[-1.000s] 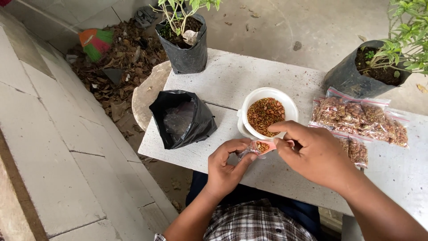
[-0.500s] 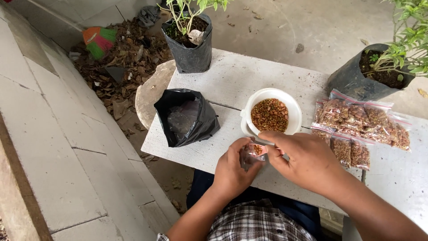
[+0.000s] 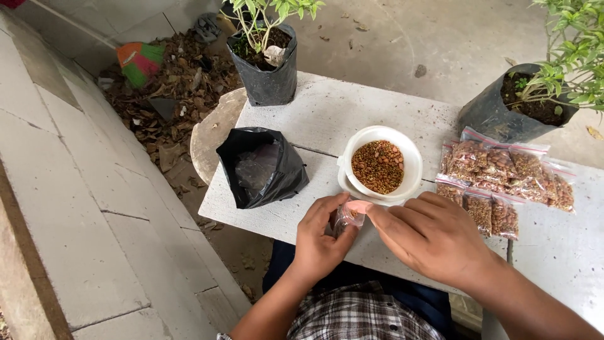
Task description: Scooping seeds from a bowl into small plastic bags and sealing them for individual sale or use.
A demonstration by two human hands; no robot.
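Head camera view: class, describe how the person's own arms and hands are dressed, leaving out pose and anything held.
The left hand and right hand are bare: no gloves, rings or watch visible. Both forearms are uncovered. A checked shirt in dark and pale squares shows at the bottom edge.

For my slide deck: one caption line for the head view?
Both hands hold a small clear bag before a white bowl of seeds.

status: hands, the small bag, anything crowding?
Left hand holds small clear bag open. Right hand tips pink scoop of seeds at its mouth. White bowl sits just behind; filled bags to the right.
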